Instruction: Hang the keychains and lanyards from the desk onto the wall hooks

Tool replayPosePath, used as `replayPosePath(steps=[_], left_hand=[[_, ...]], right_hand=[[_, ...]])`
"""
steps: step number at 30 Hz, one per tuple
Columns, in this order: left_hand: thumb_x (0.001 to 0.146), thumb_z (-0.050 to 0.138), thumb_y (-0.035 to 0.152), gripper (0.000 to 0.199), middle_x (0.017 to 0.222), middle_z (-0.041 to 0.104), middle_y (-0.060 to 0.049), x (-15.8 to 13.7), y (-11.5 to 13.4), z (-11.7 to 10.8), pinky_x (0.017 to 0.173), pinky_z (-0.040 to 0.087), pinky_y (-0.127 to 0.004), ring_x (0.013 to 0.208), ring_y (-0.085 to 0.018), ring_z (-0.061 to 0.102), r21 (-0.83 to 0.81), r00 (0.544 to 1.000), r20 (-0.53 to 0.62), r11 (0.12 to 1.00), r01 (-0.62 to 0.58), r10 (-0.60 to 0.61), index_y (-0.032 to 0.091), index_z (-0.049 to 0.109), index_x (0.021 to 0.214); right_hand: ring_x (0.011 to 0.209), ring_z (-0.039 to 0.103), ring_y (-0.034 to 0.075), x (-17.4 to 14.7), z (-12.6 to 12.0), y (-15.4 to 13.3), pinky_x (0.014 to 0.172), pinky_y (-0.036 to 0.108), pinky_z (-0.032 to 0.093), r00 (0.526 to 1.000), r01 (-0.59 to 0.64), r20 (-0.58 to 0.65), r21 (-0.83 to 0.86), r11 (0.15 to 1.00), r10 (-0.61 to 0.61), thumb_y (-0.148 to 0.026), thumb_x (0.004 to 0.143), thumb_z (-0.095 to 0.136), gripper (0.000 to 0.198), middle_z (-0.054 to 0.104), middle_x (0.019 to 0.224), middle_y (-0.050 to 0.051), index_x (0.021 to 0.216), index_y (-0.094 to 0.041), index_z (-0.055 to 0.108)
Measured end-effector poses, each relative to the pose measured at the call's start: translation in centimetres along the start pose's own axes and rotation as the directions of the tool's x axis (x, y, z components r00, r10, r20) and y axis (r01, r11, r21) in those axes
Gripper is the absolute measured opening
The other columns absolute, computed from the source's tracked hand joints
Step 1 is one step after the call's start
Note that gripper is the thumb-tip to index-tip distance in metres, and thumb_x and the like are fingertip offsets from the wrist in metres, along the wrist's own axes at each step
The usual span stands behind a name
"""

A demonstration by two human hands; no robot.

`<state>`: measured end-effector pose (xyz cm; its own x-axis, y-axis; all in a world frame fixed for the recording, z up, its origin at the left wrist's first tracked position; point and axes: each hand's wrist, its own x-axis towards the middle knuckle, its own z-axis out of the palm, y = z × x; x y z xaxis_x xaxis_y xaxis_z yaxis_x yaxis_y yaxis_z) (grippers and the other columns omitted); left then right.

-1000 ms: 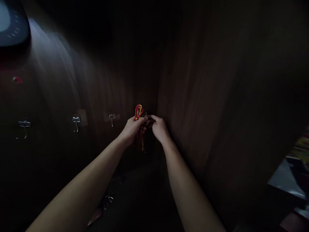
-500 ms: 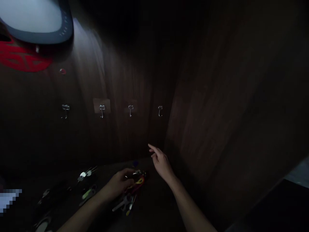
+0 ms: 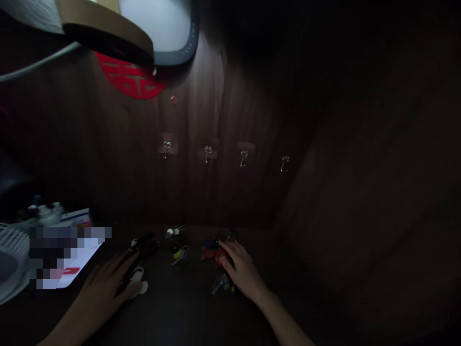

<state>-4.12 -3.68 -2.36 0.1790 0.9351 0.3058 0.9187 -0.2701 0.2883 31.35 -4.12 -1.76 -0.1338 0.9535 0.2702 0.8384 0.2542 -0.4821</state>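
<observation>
In the dim light, my right hand (image 3: 240, 265) has its fingers closed on a bunch of keys (image 3: 220, 282) with red and blue tags, lying on the dark shelf (image 3: 173, 312). My left hand (image 3: 104, 283) is spread flat over the left side of the shelf. Its thumb lies against a pale round key tag (image 3: 143, 287) with a ring, and its fingertips reach near some black items (image 3: 147, 245). Between the hands lie a key with a yellow-green cover (image 3: 178, 254) and several silver keys (image 3: 175, 232).
Metal hooks (image 3: 244, 156) line the wooden back wall. Above hang a red paper cutout (image 3: 133, 79) and a white, dark-rimmed object (image 3: 158, 24). On the left stand a pale slatted basket (image 3: 14, 250), small white bottles (image 3: 48, 215) and a partly blurred-out white sheet (image 3: 84, 259).
My left hand has left the red-tagged keys and moved left, its fingers spreading. My right hand has come down onto those keys. The view has swung left.
</observation>
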Motion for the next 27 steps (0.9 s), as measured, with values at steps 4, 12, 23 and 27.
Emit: replayPosePath(steps=[4,12,23,27], left_hand=[[0.079,0.05,0.05,0.062,0.139,0.049,-0.013,0.0,0.3,0.8,0.102,0.036,-0.05,0.128,-0.031,0.044,0.015,0.998,0.059,1.0,-0.017,0.016,0.022,0.045,0.134],[0.081,0.054,0.042,0.037,0.132,0.055,-0.014,2.2,2.6,2.0,0.102,0.036,-0.051,0.121,-0.034,0.049,-0.077,0.981,-0.034,0.978,-0.195,0.193,0.021,0.065,0.109],[0.083,0.049,0.029,0.018,0.102,0.067,-0.008,1.5,1.2,0.9,0.095,0.04,-0.047,0.1,-0.028,0.06,-0.288,0.967,-0.126,0.924,-0.251,0.223,0.024,0.067,0.082],[0.086,0.047,0.034,0.019,0.092,0.069,-0.004,1.2,1.3,1.1,0.084,0.047,-0.038,0.091,-0.024,0.063,-0.402,0.96,-0.176,0.874,-0.272,0.218,0.025,0.063,0.092]], right_hand=[[0.135,0.027,0.03,0.8,2.4,-2.3,0.104,0.051,0.03,0.999,0.047,0.034,-0.128,0.991,-0.043,-0.028,0.081,0.054,0.045,0.046,0.139,0.005,0.126,-0.031,0.054],[0.132,0.034,0.027,0.9,4.9,-6.0,0.103,0.046,0.033,0.992,0.125,0.01,-0.12,0.985,-0.125,-0.022,0.081,0.051,0.04,0.053,0.132,0.006,0.12,-0.026,0.058],[0.086,0.057,0.022,0.2,4.5,-5.9,0.077,0.035,0.041,0.929,0.097,-0.339,-0.167,0.981,-0.15,-0.021,0.09,0.042,0.019,0.066,0.088,0.006,0.092,-0.02,0.061],[0.069,0.054,0.018,0.3,5.1,-5.5,0.068,0.029,0.037,0.878,0.123,-0.437,-0.187,0.975,-0.195,-0.022,0.091,0.039,0.024,0.06,0.071,0.003,0.075,-0.02,0.057]])
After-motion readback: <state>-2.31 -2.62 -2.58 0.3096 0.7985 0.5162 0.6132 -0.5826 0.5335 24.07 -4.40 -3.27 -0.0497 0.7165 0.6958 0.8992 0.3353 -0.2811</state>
